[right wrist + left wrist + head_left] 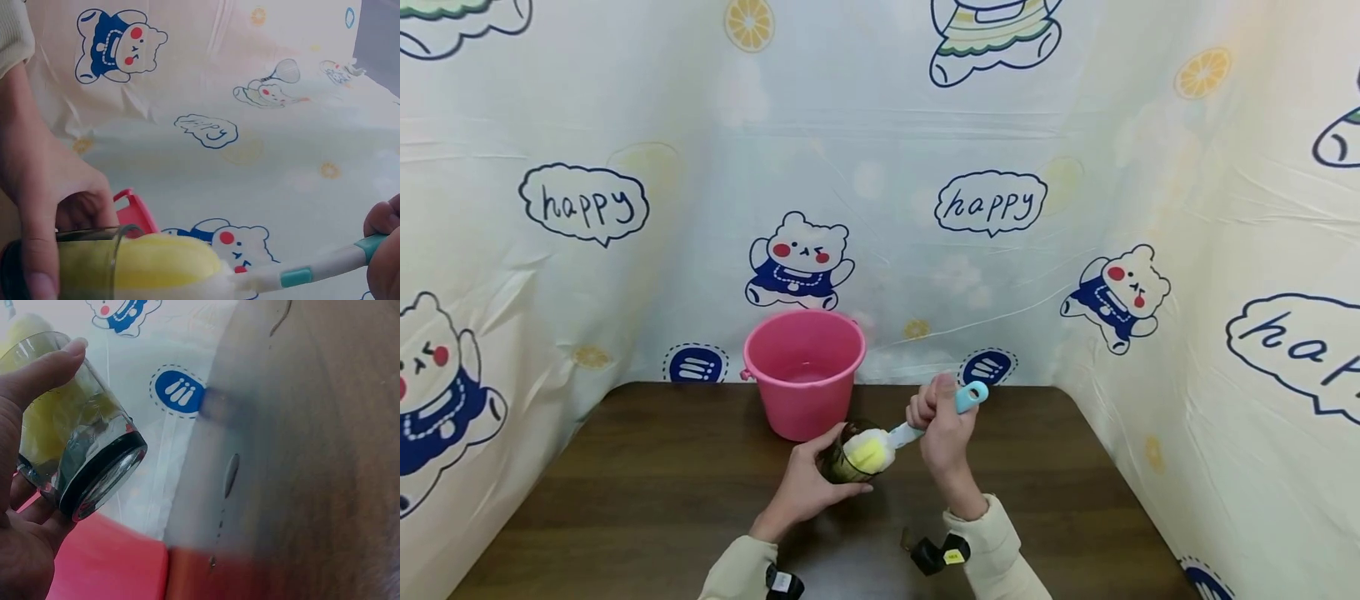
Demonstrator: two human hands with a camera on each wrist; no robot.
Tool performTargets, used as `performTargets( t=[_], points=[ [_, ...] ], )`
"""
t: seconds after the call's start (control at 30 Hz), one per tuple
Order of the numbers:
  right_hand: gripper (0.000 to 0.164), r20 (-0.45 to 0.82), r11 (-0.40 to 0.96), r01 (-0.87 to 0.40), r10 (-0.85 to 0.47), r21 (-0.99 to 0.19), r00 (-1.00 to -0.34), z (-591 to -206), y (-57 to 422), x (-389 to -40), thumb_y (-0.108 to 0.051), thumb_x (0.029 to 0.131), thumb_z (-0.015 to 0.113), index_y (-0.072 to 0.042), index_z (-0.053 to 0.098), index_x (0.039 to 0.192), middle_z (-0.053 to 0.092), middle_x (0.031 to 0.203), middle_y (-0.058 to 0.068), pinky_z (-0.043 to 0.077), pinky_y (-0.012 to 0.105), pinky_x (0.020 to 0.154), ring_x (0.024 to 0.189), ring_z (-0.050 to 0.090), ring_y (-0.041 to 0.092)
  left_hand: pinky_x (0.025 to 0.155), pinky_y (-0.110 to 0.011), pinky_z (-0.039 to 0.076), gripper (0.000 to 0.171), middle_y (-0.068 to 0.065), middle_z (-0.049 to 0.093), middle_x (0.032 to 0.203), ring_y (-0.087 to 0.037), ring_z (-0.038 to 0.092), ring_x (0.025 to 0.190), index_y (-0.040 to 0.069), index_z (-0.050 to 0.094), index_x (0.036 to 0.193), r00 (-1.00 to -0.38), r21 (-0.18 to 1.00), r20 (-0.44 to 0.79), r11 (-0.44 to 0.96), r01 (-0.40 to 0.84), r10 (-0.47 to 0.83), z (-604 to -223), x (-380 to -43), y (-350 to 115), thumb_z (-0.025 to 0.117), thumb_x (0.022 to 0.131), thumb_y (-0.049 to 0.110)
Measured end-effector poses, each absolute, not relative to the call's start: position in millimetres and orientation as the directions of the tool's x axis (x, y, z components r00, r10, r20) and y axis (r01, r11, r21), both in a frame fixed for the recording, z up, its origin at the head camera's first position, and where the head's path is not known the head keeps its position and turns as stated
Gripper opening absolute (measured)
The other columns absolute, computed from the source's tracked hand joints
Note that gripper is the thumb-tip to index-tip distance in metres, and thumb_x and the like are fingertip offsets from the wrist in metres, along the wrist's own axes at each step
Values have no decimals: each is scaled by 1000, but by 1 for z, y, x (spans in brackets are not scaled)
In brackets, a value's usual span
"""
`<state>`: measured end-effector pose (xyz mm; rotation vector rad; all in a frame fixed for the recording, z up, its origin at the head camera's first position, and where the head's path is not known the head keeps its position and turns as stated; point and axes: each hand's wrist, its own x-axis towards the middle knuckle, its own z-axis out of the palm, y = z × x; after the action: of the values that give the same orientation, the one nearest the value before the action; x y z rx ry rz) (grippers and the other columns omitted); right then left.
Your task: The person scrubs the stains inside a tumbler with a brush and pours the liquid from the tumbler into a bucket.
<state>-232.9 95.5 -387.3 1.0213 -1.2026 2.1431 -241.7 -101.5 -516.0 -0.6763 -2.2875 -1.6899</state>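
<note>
My left hand [805,485] grips a clear drinking glass [94,425] with a thick base, thumb on one side and fingers on the other. The glass is tilted, its mouth turned toward the right hand. A yellow and white sponge brush [169,265] sits partly inside the glass, part of its head showing past the rim. My right hand [947,429] grips the brush's white and light-blue handle [972,396], the handle's end sticking out beyond the fist. Only some fingers of this hand show at the edge of the right wrist view.
A pink bucket [805,408] stands at the back of the dark wooden table [1037,483], just behind the glass. Small wet spots [231,475] lie on the tabletop. A printed cloth [865,125] hangs behind and along the sides.
</note>
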Motion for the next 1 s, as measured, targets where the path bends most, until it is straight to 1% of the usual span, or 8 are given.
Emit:
performTargets(
  t=[0.1, 0.17, 0.3, 0.5, 0.63, 0.8, 0.9, 1.0],
  points=[
    [51, 776, -523, -694, 92, -495, -624, -384, 98, -233, -22, 113, 29, -10, 24, 64, 18, 54, -2, 11, 29, 34, 38, 15, 13, 106, -30, 49, 93, 4, 65, 138, -14, 60, 126, 22, 58, 143, -869, 852, 432, 207, 481, 240, -526, -246, -101, 100, 61, 32],
    [51, 766, -536, -683, 100, -496, -635, -382, 100, -233, -24, 113, 30, -10, 24, 64, 18, 54, -2, 12, 27, 35, 38, 14, 13, 105, -31, 50, 92, 9, 65, 136, -14, 60, 125, 24, 59, 143, -874, 858, 422, 206, 471, 240, -526, -246, -101, 100, 60, 32],
    [51, 742, -576, -631, 64, -519, -668, -383, 103, -231, -26, 113, 28, -12, 25, 64, 18, 54, -3, 10, 28, 36, 39, 13, 13, 104, -31, 51, 92, 6, 66, 136, -15, 61, 124, 27, 59, 142, -865, 848, 440, 204, 488, 241, -527, -248, -100, 101, 60, 30],
    [50, 727, -638, -565, 10, -524, -686, -386, 106, -232, -24, 114, 22, -12, 25, 65, 16, 55, -2, 9, 28, 36, 39, 12, 12, 104, -31, 50, 90, 8, 67, 133, -14, 61, 122, 27, 61, 140, -860, 841, 440, 217, 495, 258, -525, -248, -100, 101, 60, 27],
    [51, 718, -657, -532, -20, -534, -695, -387, 106, -233, -23, 114, 19, -12, 24, 65, 14, 55, -2, 8, 28, 36, 39, 12, 12, 103, -33, 51, 88, 9, 68, 130, -15, 63, 120, 25, 62, 139, -840, 810, 473, 244, 534, 266, -523, -249, -100, 101, 60, 21],
    [50, 716, -666, -522, -25, -533, -698, -386, 105, -231, -25, 114, 21, -12, 25, 65, 15, 55, -2, 7, 28, 36, 39, 12, 12, 101, -38, 52, 88, 10, 68, 130, -16, 64, 118, 22, 62, 139, -815, 777, 512, 258, 574, 271, -520, -250, -99, 101, 60, 18],
    [50, 705, -654, -532, -3, -538, -709, -385, 104, -230, -26, 114, 23, -12, 25, 66, 16, 56, -2, 8, 28, 37, 39, 12, 12, 103, -38, 51, 89, 11, 67, 131, -15, 63, 120, 23, 62, 140, -823, 786, 501, 257, 562, 269, -519, -251, -100, 101, 60, 21],
    [50, 706, -621, -571, 41, -537, -707, -384, 103, -229, -27, 113, 27, -11, 25, 65, 17, 55, -2, 8, 29, 37, 39, 13, 13, 104, -38, 51, 90, 9, 67, 132, -14, 62, 121, 23, 61, 141, -835, 802, 487, 248, 544, 257, -519, -251, -100, 101, 61, 22]
  ],
)
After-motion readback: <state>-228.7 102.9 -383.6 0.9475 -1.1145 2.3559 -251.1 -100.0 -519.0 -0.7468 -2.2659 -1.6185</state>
